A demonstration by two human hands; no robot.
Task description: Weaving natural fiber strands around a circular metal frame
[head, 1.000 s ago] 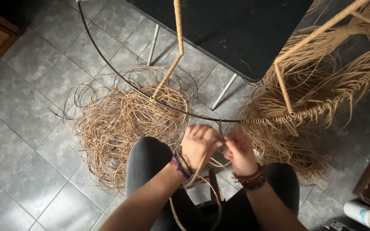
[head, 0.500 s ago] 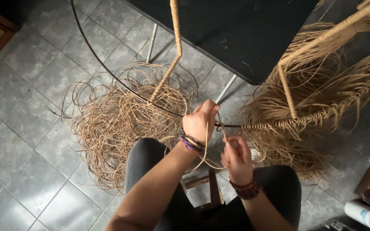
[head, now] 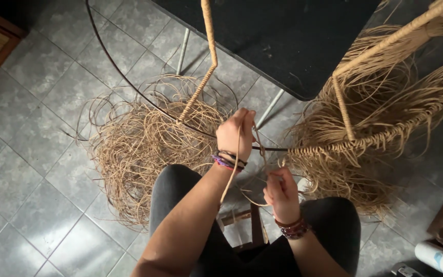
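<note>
Head view, looking down over the person's lap.

Left hand point(head: 236, 134): raised, forearm running up from lower centre, wrist banded with dark and purple bracelets point(head: 227, 159). Fingers curled shut around a cane strand point(head: 232, 172), knuckles up, just above the dark metal hoop point(head: 129, 82). The hand sits right at the hoop's bare stretch, beside where the wrapping starts.

Right hand point(head: 281, 192): lower, near the knees, wrist with brown beaded bands point(head: 293, 228). Fingers pinched closed on the same strand's other run; thumb side faces up. The two hands are apart, the strand looping between them.

Strand: thin, flat, pale tan. It rises from the right hand to the left, drops in a long curve beside the left forearm, and bends back in a loose loop between the knees. Exactly how it passes round the hoop under the left hand cannot be told.

Frame: hoop sweeps from upper left down to centre, bare and dark there; right of the hands it is wrapped in cane point(head: 329, 147), with many loose ends hanging off as a fringe point(head: 385, 102). Two wrapped uprights point(head: 208, 46) rise from the hoop.

Around: a tangled heap of loose cane point(head: 139, 149) on the grey tile floor point(head: 32, 128), left of the knees. A black table point(head: 283, 36) on metal legs stands behind the frame. Dark trousers point(head: 178, 192) cover both legs. A wooden stool part point(head: 255, 225) shows between the knees. A white roll point(head: 439, 259) lies at lower right.
</note>
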